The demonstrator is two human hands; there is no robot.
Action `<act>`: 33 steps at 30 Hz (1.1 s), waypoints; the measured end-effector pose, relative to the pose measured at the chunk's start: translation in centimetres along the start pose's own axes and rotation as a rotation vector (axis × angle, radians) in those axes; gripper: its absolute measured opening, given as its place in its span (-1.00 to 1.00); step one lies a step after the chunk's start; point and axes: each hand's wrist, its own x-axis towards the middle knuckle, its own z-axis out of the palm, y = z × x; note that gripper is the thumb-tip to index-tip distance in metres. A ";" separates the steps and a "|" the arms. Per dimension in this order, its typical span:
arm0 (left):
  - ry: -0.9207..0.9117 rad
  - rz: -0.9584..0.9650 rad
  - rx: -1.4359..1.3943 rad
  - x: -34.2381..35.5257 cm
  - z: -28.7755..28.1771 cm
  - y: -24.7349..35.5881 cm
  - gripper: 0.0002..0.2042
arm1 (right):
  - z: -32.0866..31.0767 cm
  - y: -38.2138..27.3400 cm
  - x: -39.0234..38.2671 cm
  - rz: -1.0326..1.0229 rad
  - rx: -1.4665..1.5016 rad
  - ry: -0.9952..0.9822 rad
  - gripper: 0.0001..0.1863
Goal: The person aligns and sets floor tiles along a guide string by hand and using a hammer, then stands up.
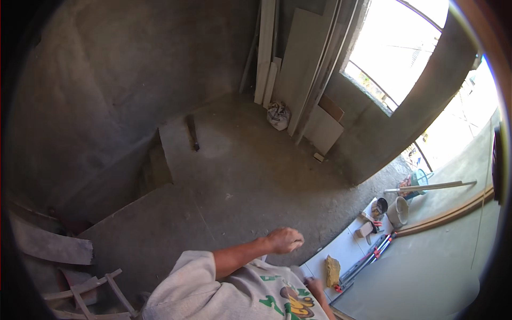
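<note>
My left hand (pixel 286 240) is raised over the concrete floor in front of my shirt, its fingers curled in. Whatever those fingers might hold is hidden. Lower down, my right hand (pixel 314 286) shows only in part beside the shirt, and its fingers cannot be made out. A blurred grey shape lies just left of it. Nearest to the right hand is a rough yellow sponge-like block (pixel 332 271) on white tiles (pixel 341 249). Alongside the block runs a long grey-and-red tool with rails (pixel 368 262), which looks like a tile cutter.
Hand tools (pixel 376 226), a black pot (pixel 379 206) and a pale bucket (pixel 398 212) stand by the right wall. Behind are a turquoise basket (pixel 418 178) and a stairwell opening (pixel 154 170) at left. Boards (pixel 301 53) lean by the window; a wooden frame (pixel 96 290) lies lower left.
</note>
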 end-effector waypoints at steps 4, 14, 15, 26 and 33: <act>0.186 0.055 0.022 5.5 -6.2 -1.2 -0.77 | -5.2 -7.2 5.7 0.229 0.375 0.077 -0.71; 0.492 -0.466 -0.139 4.1 -11.8 -17.2 -0.74 | -7.2 -19.0 28.0 -0.571 -0.921 -0.284 -0.73; 0.552 -0.509 -0.176 3.7 -12.5 -18.6 -0.75 | -6.8 -20.6 31.6 -0.522 -0.899 -0.306 -0.62; 0.920 -0.726 -0.431 12.2 -31.5 -25.8 -0.79 | -3.9 -62.6 49.3 -0.797 -0.884 -0.175 -0.74; 0.828 -0.836 -0.550 8.0 -35.2 -38.2 -0.77 | 9.9 -75.7 55.5 -1.226 -1.158 -0.172 -0.80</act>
